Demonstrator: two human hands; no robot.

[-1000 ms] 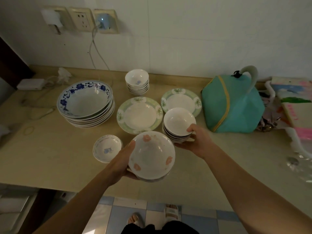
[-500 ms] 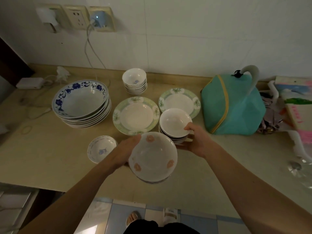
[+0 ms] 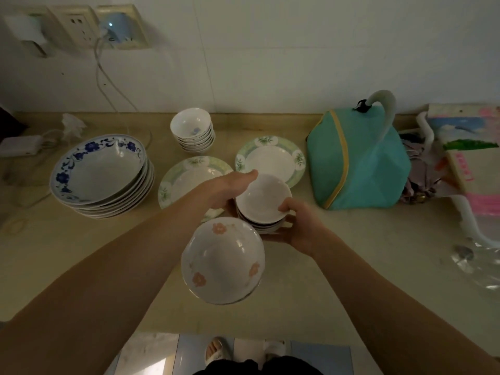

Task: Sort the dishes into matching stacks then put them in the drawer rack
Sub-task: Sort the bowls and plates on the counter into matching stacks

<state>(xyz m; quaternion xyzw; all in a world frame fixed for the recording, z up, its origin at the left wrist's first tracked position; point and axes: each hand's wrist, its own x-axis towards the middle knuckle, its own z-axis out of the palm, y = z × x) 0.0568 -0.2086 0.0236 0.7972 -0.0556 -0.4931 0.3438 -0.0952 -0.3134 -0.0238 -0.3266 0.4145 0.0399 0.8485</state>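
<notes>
Your right hand (image 3: 300, 228) grips the white bowl stack (image 3: 261, 204) on the worktop (image 3: 81, 247); your left hand (image 3: 230, 188) lies flat-fingered against its far side. The pink-flowered bowls (image 3: 221, 262) sit just in front.

I stood in a home kitchen. A beige stone counter (image 3: 81, 253) ran along a white tiled wall (image 3: 270, 50), and household crockery covered it: a stack of blue-flowered bowls (image 3: 100, 171) to the left of my left hand (image 3: 227, 190), small rice bowls (image 3: 193, 129) beyond it, green-rimmed plates (image 3: 273, 158) just past my fingers. Wall sockets (image 3: 78, 25) with chargers plugged in sat up on the far left. A teal mesh food cover (image 3: 357, 163) stood to the right of my right hand (image 3: 300, 226). Blue floor tiles (image 3: 319, 358) and my slippers (image 3: 216, 353) showed below.
</notes>
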